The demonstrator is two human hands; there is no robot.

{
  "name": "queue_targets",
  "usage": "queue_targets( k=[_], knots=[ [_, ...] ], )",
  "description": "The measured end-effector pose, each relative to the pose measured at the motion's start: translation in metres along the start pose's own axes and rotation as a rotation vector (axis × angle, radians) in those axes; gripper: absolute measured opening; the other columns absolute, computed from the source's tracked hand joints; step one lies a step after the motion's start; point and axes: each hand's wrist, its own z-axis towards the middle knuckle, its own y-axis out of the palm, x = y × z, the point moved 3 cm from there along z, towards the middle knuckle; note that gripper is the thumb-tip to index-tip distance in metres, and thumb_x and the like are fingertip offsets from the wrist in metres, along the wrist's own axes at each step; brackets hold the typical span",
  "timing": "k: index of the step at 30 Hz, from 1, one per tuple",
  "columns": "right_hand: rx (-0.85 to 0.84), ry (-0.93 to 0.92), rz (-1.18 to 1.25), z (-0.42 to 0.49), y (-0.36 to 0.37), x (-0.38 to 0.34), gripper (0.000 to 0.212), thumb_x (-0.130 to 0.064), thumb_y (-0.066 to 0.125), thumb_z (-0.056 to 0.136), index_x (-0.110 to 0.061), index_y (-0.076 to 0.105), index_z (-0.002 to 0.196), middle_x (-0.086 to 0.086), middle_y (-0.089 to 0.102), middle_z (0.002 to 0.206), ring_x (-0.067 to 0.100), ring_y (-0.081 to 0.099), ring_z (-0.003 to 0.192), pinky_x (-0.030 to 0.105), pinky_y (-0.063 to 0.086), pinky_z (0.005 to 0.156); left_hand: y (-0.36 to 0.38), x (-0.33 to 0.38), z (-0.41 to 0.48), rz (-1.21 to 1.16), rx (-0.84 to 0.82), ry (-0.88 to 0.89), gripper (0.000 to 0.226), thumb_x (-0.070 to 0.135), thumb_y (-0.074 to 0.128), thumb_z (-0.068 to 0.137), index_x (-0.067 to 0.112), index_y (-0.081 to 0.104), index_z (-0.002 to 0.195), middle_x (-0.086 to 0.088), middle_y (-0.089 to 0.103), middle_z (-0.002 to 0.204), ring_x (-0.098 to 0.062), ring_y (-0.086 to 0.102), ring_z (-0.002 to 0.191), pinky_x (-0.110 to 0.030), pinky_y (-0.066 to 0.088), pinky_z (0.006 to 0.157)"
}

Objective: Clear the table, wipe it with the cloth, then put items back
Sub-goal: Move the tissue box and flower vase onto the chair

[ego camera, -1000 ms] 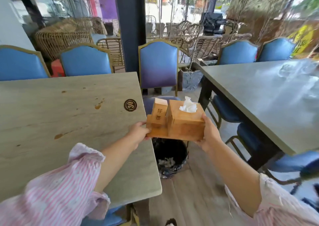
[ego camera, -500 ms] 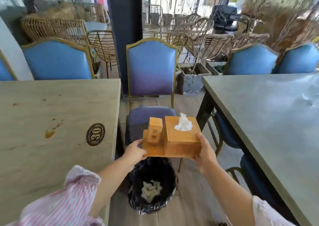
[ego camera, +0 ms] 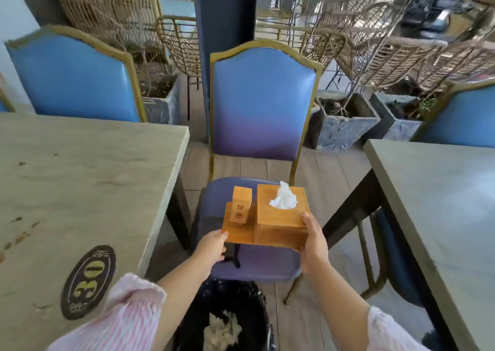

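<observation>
Head view — left hand [ego camera: 211, 246], right hand [ego camera: 314, 243] pinch ends of tan wooden tissue caddy [ego camera: 278, 224] over blue padded chair [ego camera: 262, 104] — tilt could topple small wooden toothpick box [ego camera: 241, 207].

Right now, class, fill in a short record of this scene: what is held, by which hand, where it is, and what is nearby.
Held item: wooden tray carrying tissue box and toothpick holder
Left hand: pinches tray's left edge
Right hand: grips tissue box corner
Position: over blue chair seat; contact unclear
Nearby: bin with black liner
</observation>
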Motion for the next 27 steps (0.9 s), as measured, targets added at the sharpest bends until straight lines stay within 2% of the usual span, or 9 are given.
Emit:
queue_targets(
  k=[3, 6, 9, 14, 18, 20, 23, 25, 27],
  knots=[
    [-0.042, 0.016, -0.013, 0.076, 0.019, -0.003, 0.048, -0.041, 0.056, 0.090, -0.027, 0.047, 0.135, 0.000, 0.053, 0.127, 0.022, 0.051, 0.115, 0.045, 0.045, 0.099, 0.021, 0.019, 0.062, 0.009, 0.063, -0.063, 0.041, 0.029, 0.036, 0.100, 0.014, 0.042, 0.137, -0.009, 0.047, 0.131, -0.025, 0.049, 0.112, -0.038, 0.044, 0.095],
    [-0.066, 0.036, -0.029, 0.144, 0.036, 0.000, 0.049, -0.039, 0.056, 0.090, -0.027, 0.045, 0.136, 0.000, 0.051, 0.128, 0.022, 0.050, 0.115, 0.045, 0.044, 0.102, 0.039, 0.032, 0.124, 0.084, 0.097, -0.078, 0.042, 0.031, 0.033, 0.100, 0.012, 0.041, 0.137, -0.011, 0.046, 0.136, -0.028, 0.048, 0.120, -0.042, 0.041, 0.105],
    [-0.084, 0.061, -0.038, 0.203, 0.048, 0.011, 0.053, -0.041, 0.057, 0.089, -0.025, 0.042, 0.138, 0.000, 0.051, 0.129, 0.023, 0.050, 0.116, 0.043, 0.046, 0.097, 0.054, 0.035, 0.178, 0.174, 0.099, -0.066, 0.043, 0.032, 0.031, 0.101, 0.014, 0.039, 0.139, -0.009, 0.043, 0.141, -0.028, 0.043, 0.128, -0.045, 0.037, 0.108],
    [-0.148, 0.074, -0.033, 0.265, 0.057, 0.034, 0.051, -0.043, 0.054, 0.089, -0.030, 0.041, 0.136, 0.002, 0.051, 0.135, 0.027, 0.050, 0.120, 0.051, 0.046, 0.098, 0.065, 0.028, 0.236, 0.329, 0.064, -0.015, 0.045, 0.034, 0.027, 0.101, 0.018, 0.037, 0.142, -0.004, 0.040, 0.147, -0.024, 0.037, 0.135, -0.037, 0.030, 0.109],
    [-0.180, 0.109, -0.011, 0.281, 0.060, 0.039, 0.047, -0.037, 0.050, 0.093, -0.030, 0.041, 0.139, 0.000, 0.052, 0.133, 0.022, 0.052, 0.117, 0.036, 0.050, 0.081, 0.072, 0.017, 0.257, 0.522, 0.040, 0.035, 0.041, 0.028, 0.031, 0.101, 0.016, 0.040, 0.139, -0.007, 0.042, 0.144, -0.027, 0.038, 0.134, -0.034, 0.030, 0.108],
    [-0.214, 0.116, -0.018, 0.284, 0.063, 0.039, 0.045, -0.036, 0.048, 0.095, -0.029, 0.041, 0.139, -0.003, 0.053, 0.131, 0.018, 0.053, 0.115, 0.031, 0.049, 0.077, 0.073, 0.011, 0.262, 0.706, 0.044, 0.068, 0.044, 0.030, 0.031, 0.100, 0.018, 0.033, 0.142, -0.005, 0.034, 0.151, -0.027, 0.032, 0.137, -0.038, 0.028, 0.111],
    [-0.223, 0.114, -0.076, 0.289, 0.063, 0.042, 0.051, -0.038, 0.047, 0.095, -0.029, 0.035, 0.143, -0.004, 0.050, 0.136, 0.018, 0.048, 0.123, 0.034, 0.045, 0.094, 0.075, 0.002, 0.262, 0.983, 0.006, 0.039, 0.051, 0.035, 0.026, 0.100, 0.025, 0.016, 0.149, 0.007, 0.003, 0.159, -0.028, 0.010, 0.145, -0.043, 0.024, 0.114],
    [-0.206, 0.109, -0.127, 0.290, 0.062, 0.045, 0.054, -0.044, 0.047, 0.093, -0.032, 0.033, 0.144, -0.005, 0.046, 0.141, 0.019, 0.043, 0.129, 0.041, 0.037, 0.108, 0.078, 0.000, 0.261, 1.057, -0.024, 0.027, 0.052, 0.037, 0.024, 0.101, 0.025, 0.012, 0.150, 0.009, -0.001, 0.159, -0.027, 0.002, 0.147, -0.045, 0.020, 0.116],
    [-0.189, 0.110, -0.166, 0.287, 0.061, 0.050, 0.056, -0.051, 0.048, 0.091, -0.037, 0.034, 0.143, -0.006, 0.046, 0.141, 0.019, 0.042, 0.131, 0.047, 0.032, 0.112, 0.081, 0.002, 0.262, 1.106, -0.044, 0.012, 0.054, 0.038, 0.022, 0.101, 0.022, 0.010, 0.150, 0.009, -0.002, 0.159, -0.025, -0.003, 0.147, -0.046, 0.015, 0.118]
  ],
)
